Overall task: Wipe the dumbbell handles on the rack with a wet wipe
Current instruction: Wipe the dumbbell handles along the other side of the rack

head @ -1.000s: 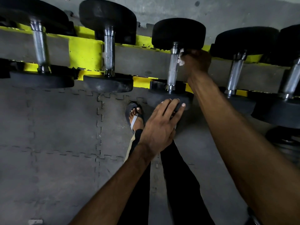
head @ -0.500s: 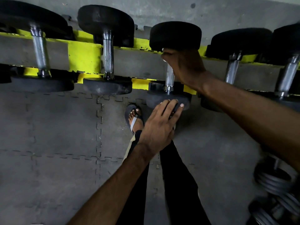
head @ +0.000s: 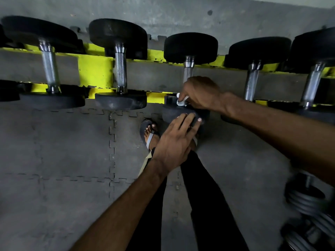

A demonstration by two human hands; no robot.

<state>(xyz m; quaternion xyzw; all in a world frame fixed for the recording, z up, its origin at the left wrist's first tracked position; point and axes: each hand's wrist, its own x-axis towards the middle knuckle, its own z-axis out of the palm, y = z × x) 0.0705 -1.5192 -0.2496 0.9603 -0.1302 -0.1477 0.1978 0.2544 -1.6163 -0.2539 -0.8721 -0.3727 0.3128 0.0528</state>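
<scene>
Several black dumbbells with chrome handles lie across a yellow and grey rack [head: 96, 73]. My right hand [head: 201, 93] grips the near end of the middle dumbbell's handle [head: 188, 70] with a white wet wipe [head: 181, 101] bunched under its fingers. Only the handle's far part shows above the hand. My left hand [head: 175, 140] rests with straight fingers on that dumbbell's near black head [head: 172, 114]. Two more handles [head: 121, 69] [head: 49, 67] stand to the left, and two [head: 252, 81] [head: 311, 86] to the right.
Grey interlocking floor mats [head: 63, 160] lie below the rack. My legs in black trousers and a foot in a sandal [head: 149, 132] stand under the middle dumbbell. A blurred stack of metal plates [head: 308, 211] sits at the lower right. A concrete wall runs behind the rack.
My right hand has slid with the wipe from the far end of the middle handle down to its near end. My left hand has stayed on the near head.
</scene>
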